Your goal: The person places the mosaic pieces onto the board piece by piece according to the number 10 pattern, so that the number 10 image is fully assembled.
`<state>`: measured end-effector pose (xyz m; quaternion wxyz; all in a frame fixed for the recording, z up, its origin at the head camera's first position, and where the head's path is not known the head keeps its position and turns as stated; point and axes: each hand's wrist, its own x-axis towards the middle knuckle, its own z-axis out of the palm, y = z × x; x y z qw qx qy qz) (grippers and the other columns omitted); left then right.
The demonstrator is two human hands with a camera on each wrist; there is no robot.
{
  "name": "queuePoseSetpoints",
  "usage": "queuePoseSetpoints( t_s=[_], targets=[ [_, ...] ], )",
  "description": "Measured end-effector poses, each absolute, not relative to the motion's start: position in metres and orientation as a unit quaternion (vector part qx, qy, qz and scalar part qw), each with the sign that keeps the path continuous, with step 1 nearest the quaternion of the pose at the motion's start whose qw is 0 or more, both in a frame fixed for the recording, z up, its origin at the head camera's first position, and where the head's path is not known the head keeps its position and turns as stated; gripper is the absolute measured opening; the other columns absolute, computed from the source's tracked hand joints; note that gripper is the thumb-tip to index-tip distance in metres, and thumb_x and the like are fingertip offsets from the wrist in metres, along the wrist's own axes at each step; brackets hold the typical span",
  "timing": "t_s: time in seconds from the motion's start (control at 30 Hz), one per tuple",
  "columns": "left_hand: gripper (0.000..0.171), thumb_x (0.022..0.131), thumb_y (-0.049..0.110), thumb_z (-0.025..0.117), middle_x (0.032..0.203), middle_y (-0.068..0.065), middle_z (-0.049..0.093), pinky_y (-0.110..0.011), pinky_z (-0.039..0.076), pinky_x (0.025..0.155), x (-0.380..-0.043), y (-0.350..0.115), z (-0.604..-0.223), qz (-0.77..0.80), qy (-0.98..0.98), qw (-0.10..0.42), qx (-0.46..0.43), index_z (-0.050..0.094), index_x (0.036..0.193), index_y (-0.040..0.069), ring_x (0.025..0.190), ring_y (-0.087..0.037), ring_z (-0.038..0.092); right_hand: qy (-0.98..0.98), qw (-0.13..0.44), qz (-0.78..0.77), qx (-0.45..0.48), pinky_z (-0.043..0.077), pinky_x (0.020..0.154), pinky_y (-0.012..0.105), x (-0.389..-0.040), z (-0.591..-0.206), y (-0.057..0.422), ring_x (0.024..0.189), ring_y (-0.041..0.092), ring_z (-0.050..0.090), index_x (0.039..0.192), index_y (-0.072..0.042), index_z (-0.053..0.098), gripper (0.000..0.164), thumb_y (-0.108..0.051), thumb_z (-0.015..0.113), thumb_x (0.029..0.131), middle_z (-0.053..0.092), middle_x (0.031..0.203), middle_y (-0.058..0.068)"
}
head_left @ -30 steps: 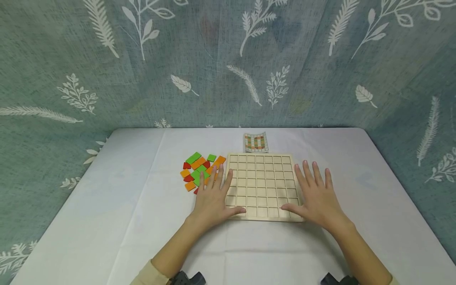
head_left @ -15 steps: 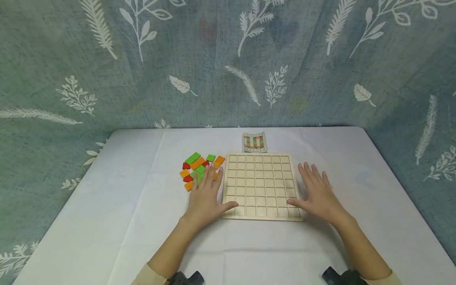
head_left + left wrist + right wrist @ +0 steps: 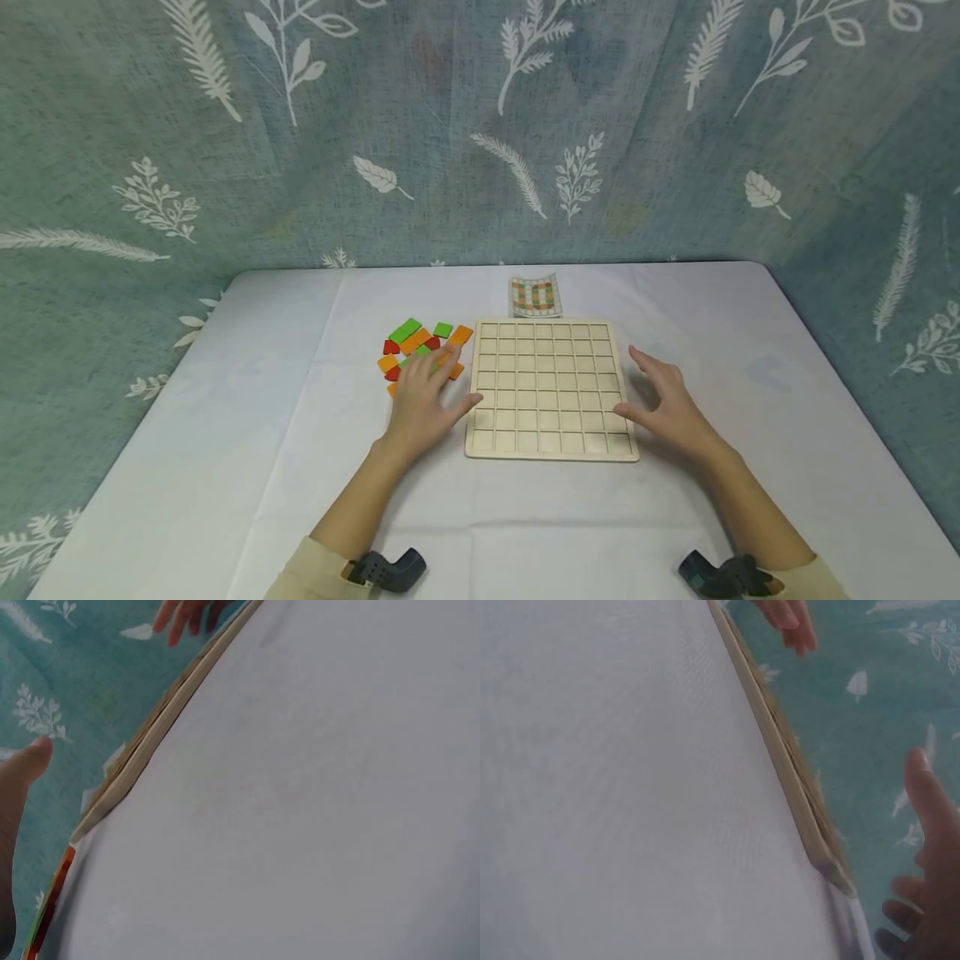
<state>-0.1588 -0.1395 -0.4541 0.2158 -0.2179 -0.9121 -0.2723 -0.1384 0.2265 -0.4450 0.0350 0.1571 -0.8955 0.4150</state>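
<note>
A pale wooden grid board [image 3: 551, 387] lies flat between the two hands in the head view. My left hand [image 3: 418, 408] is at its left side, fingers loosely bent over a group of flat coloured tiles [image 3: 406, 331], part of which it hides. The left thumb points toward the board's left edge. On the other side, my right hand [image 3: 672, 412] has its thumb tip at the board's right edge and its fingers relaxed beside it. Neither hand grips anything. The right wrist view shows the board's side edge [image 3: 776, 742] and the right thumb [image 3: 928, 795].
Behind the board lies a small patterned card [image 3: 536, 297] with a coloured grid. The tiles are green, orange and red. A white cloth [image 3: 555, 517] covers the table, and a leaf-print curtain [image 3: 450, 225] hangs at its far edge. Dark devices [image 3: 390, 572] are strapped at both wrists.
Both hands have drawn outward from over the board, and their spread fingers have bent and relaxed. The left hand has shifted left. Board and tiles keep their places.
</note>
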Motion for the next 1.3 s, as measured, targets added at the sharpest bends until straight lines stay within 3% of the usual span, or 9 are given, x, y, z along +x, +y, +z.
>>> queuePoseSetpoints(
  t_s=[0.13, 0.3, 0.53, 0.7, 0.83, 1.07, 1.3],
  targets=[
    [0.055, 0.073, 0.03, 0.08, 0.114, -0.011, 0.057, -0.051, 0.034, 0.095, -0.169, -0.142, -0.46, -0.294, -0.897, 0.25, -0.216, 0.065, 0.12, 0.005, 0.107, -0.033, 0.05, -0.892, 0.057, 0.42, 0.158, 0.032, 0.094, 0.052, -0.141, -0.455, 0.232, 0.123, 0.034, 0.031, 0.142, -0.001, 0.039, 0.08, -0.022, 0.079, 0.076, 0.043, 0.139, 0.019],
    [0.043, 0.071, 0.026, 0.081, 0.104, -0.012, 0.056, -0.049, 0.033, 0.087, -0.179, -0.148, -0.465, -0.298, -0.905, 0.246, -0.177, 0.071, 0.109, 0.008, 0.099, -0.031, 0.047, -0.893, 0.083, 0.411, 0.162, 0.032, 0.088, 0.046, -0.147, -0.463, 0.238, 0.115, 0.03, 0.035, 0.134, -0.002, 0.049, 0.071, -0.02, 0.081, 0.074, 0.054, 0.12, 0.015],
    [0.037, 0.074, 0.033, 0.078, 0.102, -0.009, 0.053, -0.049, 0.025, 0.093, -0.183, -0.154, -0.473, -0.289, -0.934, 0.18, -0.109, 0.073, 0.103, 0.011, 0.103, -0.031, 0.042, -0.897, 0.05, 0.418, 0.137, 0.031, 0.092, 0.049, -0.151, -0.465, 0.24, 0.117, 0.031, 0.033, 0.131, -0.004, 0.054, 0.067, -0.025, 0.081, 0.073, 0.052, 0.123, 0.016],
    [0.037, 0.074, 0.034, 0.078, 0.102, -0.01, 0.054, -0.049, 0.024, 0.094, -0.183, -0.155, -0.476, -0.271, -0.941, 0.17, -0.107, 0.073, 0.101, 0.01, 0.103, -0.03, 0.043, -0.896, 0.033, 0.421, 0.133, 0.03, 0.093, 0.055, -0.15, -0.468, 0.24, 0.12, 0.035, 0.031, 0.129, -0.004, 0.056, 0.064, -0.025, 0.08, 0.074, 0.048, 0.124, 0.018],
    [0.033, 0.074, 0.032, 0.079, 0.1, -0.008, 0.055, -0.049, 0.024, 0.094, -0.186, -0.154, -0.474, -0.274, -0.94, 0.167, -0.119, 0.074, 0.098, 0.01, 0.102, -0.029, 0.043, -0.903, 0.052, 0.401, 0.147, 0.03, 0.091, 0.056, -0.152, -0.471, 0.241, 0.117, 0.037, 0.033, 0.125, -0.004, 0.059, 0.059, -0.025, 0.08, 0.075, 0.048, 0.12, 0.019],
    [0.03, 0.075, 0.033, 0.078, 0.097, -0.006, 0.055, -0.05, 0.022, 0.096, -0.191, -0.154, -0.471, -0.271, -0.939, 0.174, -0.123, 0.075, 0.093, 0.008, 0.101, -0.027, 0.044, -0.904, 0.11, 0.36, 0.202, 0.03, 0.086, 0.046, -0.156, -0.476, 0.244, 0.104, 0.03, 0.037, 0.118, -0.004, 0.065, 0.054, -0.021, 0.082, 0.069, 0.052, 0.113, 0.017],
    [0.028, 0.074, 0.031, 0.08, 0.092, -0.005, 0.056, -0.048, 0.026, 0.092, -0.195, -0.152, -0.465, -0.274, -0.938, 0.172, -0.128, 0.074, 0.089, 0.007, 0.099, -0.027, 0.046, -0.905, 0.127, 0.344, 0.214, 0.03, 0.085, 0.045, -0.154, -0.477, 0.245, 0.104, 0.03, 0.039, 0.117, -0.004, 0.065, 0.054, -0.023, 0.082, 0.069, 0.054, 0.112, 0.015]
  ],
)
